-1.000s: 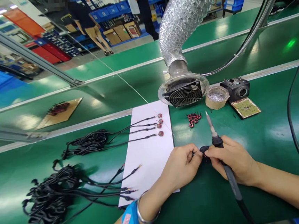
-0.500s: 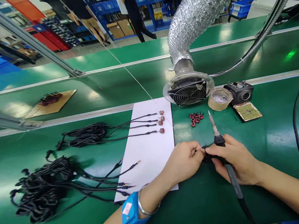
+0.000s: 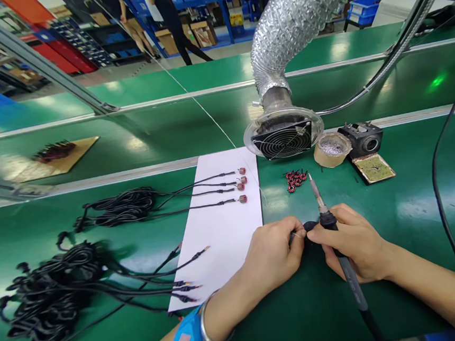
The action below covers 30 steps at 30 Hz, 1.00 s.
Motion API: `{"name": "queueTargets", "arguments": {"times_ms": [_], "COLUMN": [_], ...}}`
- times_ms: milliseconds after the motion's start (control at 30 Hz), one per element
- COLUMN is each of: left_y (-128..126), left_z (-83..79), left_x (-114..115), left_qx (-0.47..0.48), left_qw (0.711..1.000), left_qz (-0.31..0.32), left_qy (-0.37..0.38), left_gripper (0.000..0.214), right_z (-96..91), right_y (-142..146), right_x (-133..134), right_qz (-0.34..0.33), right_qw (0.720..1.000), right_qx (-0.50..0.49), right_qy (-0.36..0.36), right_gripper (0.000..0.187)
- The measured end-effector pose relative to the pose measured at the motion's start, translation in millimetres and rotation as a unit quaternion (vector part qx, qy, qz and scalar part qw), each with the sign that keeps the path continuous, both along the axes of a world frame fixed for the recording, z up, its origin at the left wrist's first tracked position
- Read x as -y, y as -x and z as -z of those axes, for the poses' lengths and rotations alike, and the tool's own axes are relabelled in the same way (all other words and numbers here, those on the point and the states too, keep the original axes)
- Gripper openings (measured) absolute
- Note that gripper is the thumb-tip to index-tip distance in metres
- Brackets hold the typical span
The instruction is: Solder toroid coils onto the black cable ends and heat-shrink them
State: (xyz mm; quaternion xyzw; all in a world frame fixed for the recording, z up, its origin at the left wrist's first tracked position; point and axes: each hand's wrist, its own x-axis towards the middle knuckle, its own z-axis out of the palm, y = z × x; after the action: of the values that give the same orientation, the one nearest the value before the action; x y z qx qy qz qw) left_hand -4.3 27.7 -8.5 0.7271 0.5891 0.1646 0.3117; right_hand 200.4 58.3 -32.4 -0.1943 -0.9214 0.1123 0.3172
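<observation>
My right hand [image 3: 356, 247] is closed round a soldering iron [image 3: 327, 219], whose bare tip points up and away from me. My left hand [image 3: 272, 254] pinches a thin silvery wire [image 3: 297, 234] between thumb and fingers. Between the two hands is a small dark rounded thing [image 3: 311, 226], touched by the fingertips of both; its kind is hidden. Just beyond the hands lies a cluster of small red-and-black ring-shaped parts [image 3: 295, 180]. Left of my left hand, a white sheet [image 3: 225, 234] bears cable ends, several with small round metal parts [image 3: 241, 187] beside them.
Bundled black cables [image 3: 55, 294] lie at left, another bundle [image 3: 121, 207] behind. A fume extractor [image 3: 284, 139] hangs over the bench. A round tub [image 3: 332, 149], dark iron stand [image 3: 364, 138] and yellowish sponge [image 3: 374, 168] stand at right. People stand beyond the bench.
The view has shifted slightly. My hands stay together at the dark thing, with the iron still in my right hand. The thin wire in my left fingers now shows. People behind have moved.
</observation>
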Motion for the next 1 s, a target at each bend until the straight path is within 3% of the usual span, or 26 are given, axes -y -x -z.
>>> {"name": "queueTargets", "arguments": {"times_ms": [267,500,700,1000], "left_y": [3.8,3.9,-6.9,-7.7], "left_z": [13.7,6.2,10.1,7.7], "left_x": [2.6,12.2,27.0,27.9], "left_qx": [-0.017,-0.008,-0.045,-0.061], "left_qw": [0.996,0.991,0.976,0.969], "left_qz": [0.065,0.031,0.034,0.04], "left_qy": [-0.063,-0.133,-0.208,-0.236], "left_gripper": [0.023,0.015,0.011,0.01], "right_z": [-3.0,-3.2,7.4,4.0], "right_y": [1.4,0.2,1.4,3.0], "right_x": [-2.4,-1.8,-0.4,-5.4], "right_qz": [0.015,0.044,0.01,-0.003], "right_qw": [0.999,0.995,0.996,0.99], "right_qx": [-0.002,-0.078,-0.061,-0.106], "right_qy": [0.041,0.055,0.068,0.091], "right_gripper": [0.053,0.045,0.04,0.035]}}
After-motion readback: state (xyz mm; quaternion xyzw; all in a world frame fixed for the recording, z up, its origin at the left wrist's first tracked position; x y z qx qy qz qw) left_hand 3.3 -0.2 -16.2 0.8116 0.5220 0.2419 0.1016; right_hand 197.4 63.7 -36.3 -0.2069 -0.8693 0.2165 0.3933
